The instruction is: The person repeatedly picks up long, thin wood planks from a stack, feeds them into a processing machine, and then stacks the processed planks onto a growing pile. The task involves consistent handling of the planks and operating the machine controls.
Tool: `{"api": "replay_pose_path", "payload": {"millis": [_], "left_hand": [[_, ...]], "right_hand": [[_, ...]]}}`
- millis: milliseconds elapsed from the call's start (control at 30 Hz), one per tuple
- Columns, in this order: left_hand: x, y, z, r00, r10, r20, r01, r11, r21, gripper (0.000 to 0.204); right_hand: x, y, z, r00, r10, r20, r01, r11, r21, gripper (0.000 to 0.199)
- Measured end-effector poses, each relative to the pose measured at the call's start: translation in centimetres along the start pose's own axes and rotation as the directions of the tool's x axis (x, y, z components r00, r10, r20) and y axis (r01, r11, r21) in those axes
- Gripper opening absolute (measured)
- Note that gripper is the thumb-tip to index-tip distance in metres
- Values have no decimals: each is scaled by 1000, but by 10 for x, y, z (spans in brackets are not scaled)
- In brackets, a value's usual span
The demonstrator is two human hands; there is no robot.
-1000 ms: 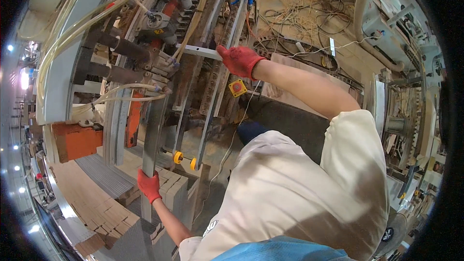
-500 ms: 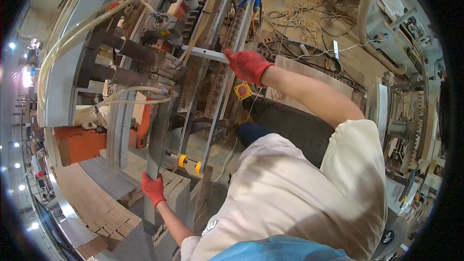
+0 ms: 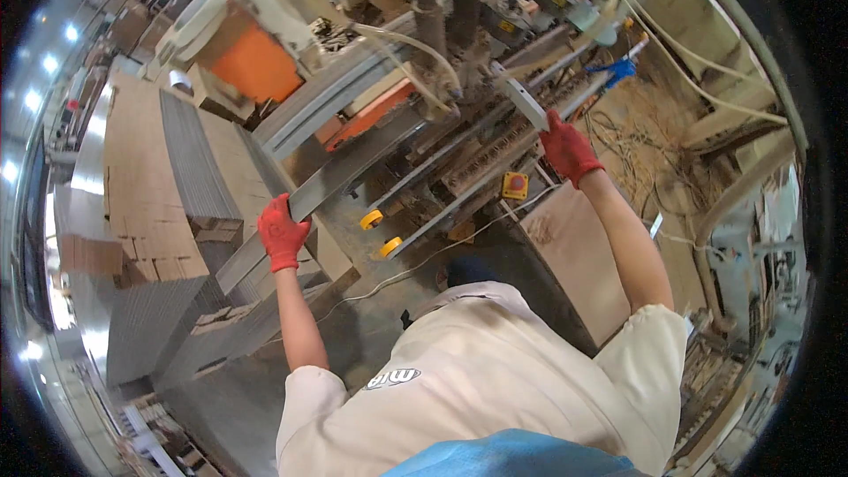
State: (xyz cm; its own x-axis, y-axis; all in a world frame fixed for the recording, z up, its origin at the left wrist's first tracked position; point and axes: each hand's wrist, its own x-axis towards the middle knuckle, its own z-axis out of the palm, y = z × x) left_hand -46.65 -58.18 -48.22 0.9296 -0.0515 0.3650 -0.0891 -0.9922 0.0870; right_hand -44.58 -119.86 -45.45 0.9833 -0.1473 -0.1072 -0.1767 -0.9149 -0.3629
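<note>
My left hand (image 3: 283, 232), in a red glove, is closed around the edge of a long, flat grey strip of board (image 3: 353, 168). The strip slants from the machine down toward the stacked boards. At the upper right, my right hand (image 3: 571, 150), also red-gloved, has its fingers wrapped on the end of a pale metal bar (image 3: 526, 104) with small holes. That bar juts out across the machine's rails. Below it sits a red push button on a yellow box (image 3: 515, 185).
Stacks of boards (image 3: 146, 185) stand at the left. Two rails end in yellow rollers (image 3: 389, 247) in front of me. A blue air gun (image 3: 616, 72) hangs at the rails' far end. Hoses (image 3: 406, 35) droop over the machine, and a thin cable (image 3: 389, 280) crosses the floor.
The whole view has swung round, so the machine and stacks appear turned. My left hand still grips the board strip and my right hand still holds the bar's end.
</note>
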Motion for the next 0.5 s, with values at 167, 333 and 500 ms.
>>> {"api": "replay_pose_path", "payload": {"millis": [167, 333, 500], "left_hand": [[-23, -25, -17, 997, -38, -66, 45, 993, 113, 61], [-79, -115, -39, 968, -244, -63, 252, 935, 249, 63], [-87, -121, -51, 949, -305, -82, 314, 881, 353, 65]], "right_hand": [[-9, -18, -18, 1000, 25, 12, -24, 998, -64, 46], [-13, -15, -13, 999, 2, -35, -2, 1000, -21, 42], [-10, -12, -8, 995, 90, -38, -89, 996, 17, 46]]}}
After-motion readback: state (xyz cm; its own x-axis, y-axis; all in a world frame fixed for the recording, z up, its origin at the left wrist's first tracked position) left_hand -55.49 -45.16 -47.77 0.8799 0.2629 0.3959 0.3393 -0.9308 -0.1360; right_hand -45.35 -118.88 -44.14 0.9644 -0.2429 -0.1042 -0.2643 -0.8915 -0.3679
